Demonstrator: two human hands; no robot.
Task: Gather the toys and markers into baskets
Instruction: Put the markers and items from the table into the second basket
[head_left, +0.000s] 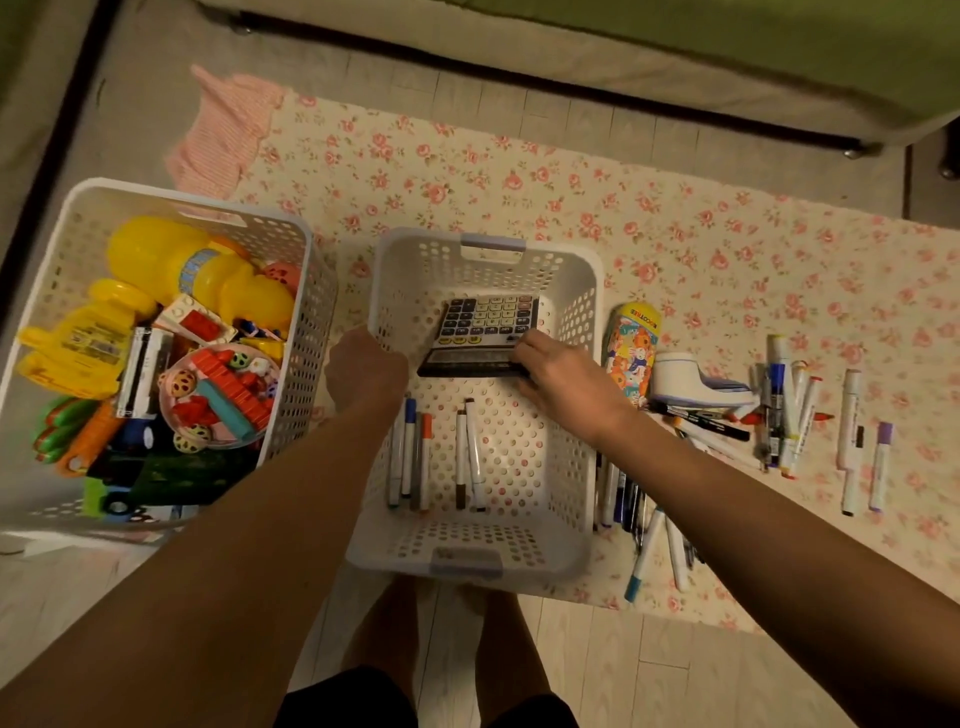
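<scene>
Two white perforated baskets sit on the floral mat (519, 171). The toy basket (306, 338) at the left edge is full. The marker basket (574, 467) is mid-mat at the near edge. The right hand (563, 376) grips a calculator (488, 319), tilted, low inside the marker basket by its far wall. The left hand (363, 366) is at that basket's left rim, fingers hidden, so its grip cannot be told. Several markers (415, 457) lie on the basket floor.

Step in hand: setting the calculator down. Next, likely: let go and reach right for the loose markers (784, 415) strewn toward the mat's right edge. The pencil case (631, 353) and a white shoe-shaped item (691, 382) sit just beside the basket. A forearm hides the toy basket's near corner; what the shoe-shaped item is stays unclear.
</scene>
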